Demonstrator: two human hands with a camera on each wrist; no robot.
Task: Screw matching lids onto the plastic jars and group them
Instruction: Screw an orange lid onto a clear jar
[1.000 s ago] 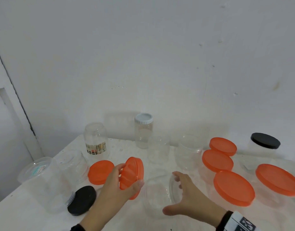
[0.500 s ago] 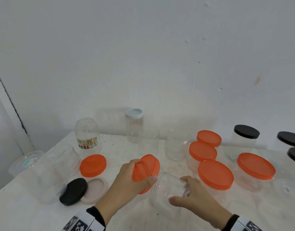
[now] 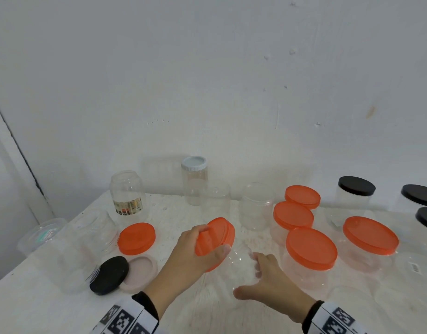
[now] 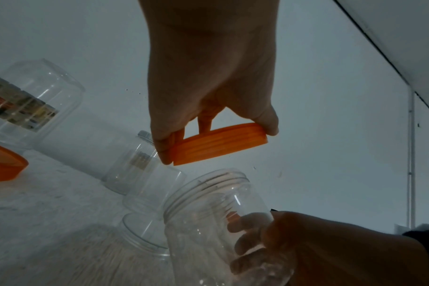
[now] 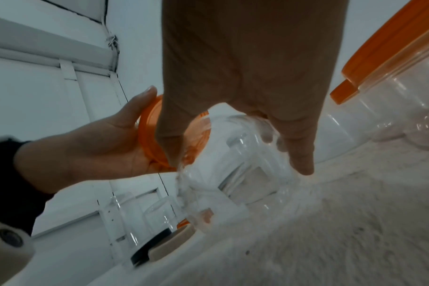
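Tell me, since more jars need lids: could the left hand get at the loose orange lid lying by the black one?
Probably not yet: the left hand already grips an orange lid. The loose orange lid lies uncovered nearby.

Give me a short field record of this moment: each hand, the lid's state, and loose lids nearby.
left hand: grips orange lid by its rim
right hand: holds clear jar, tilted
lid state: near the jar mouth, not yet on
loose lids: orange lid on table; black lid leaning on beige lid
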